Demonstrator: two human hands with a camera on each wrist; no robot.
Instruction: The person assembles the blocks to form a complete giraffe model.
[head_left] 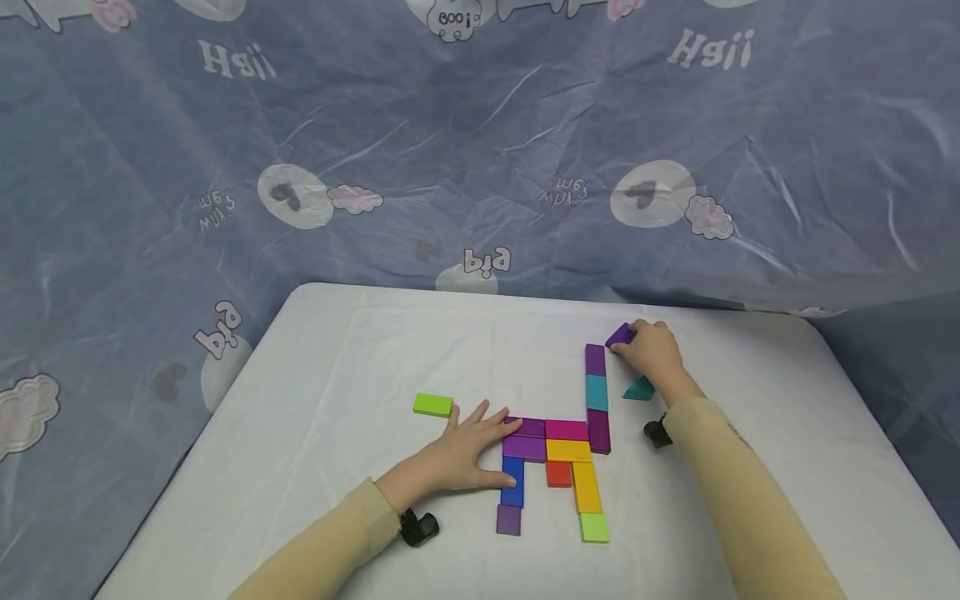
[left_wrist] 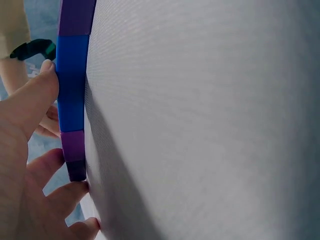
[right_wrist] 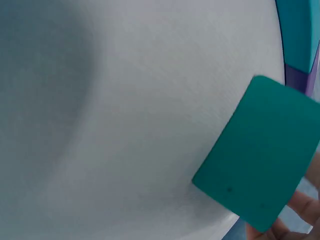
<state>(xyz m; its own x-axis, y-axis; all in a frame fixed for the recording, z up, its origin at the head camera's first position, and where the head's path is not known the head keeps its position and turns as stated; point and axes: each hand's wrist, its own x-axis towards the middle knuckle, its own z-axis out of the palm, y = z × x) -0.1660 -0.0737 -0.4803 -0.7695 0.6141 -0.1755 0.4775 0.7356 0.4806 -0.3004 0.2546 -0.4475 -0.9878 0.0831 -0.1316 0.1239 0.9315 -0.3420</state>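
My right hand (head_left: pixel 654 354) pinches a small purple block (head_left: pixel 619 335), angled, just beyond the top of a column. That column stacks a purple block (head_left: pixel 595 360), a teal block (head_left: pixel 596 392) and a dark magenta block (head_left: pixel 598 431). Below the right hand lies a teal wedge-shaped block (head_left: pixel 639 389); its flat green-teal face fills much of the right wrist view. My left hand (head_left: pixel 457 454) spreads its fingers at the left side of the layout. Its thumb touches the blue block (head_left: pixel 512 492) and a fingertip rests on the upper purple block (head_left: pixel 531 427).
A lime-green block (head_left: pixel 432 405) lies alone, left of the layout. Magenta (head_left: pixel 567 430), yellow, red (head_left: pixel 558 474) and more lime blocks (head_left: pixel 595 527) make up the body and legs. Everything sits on a white-covered table (head_left: pixel 360 350) with a patterned blue cloth (head_left: pixel 480 125) behind.
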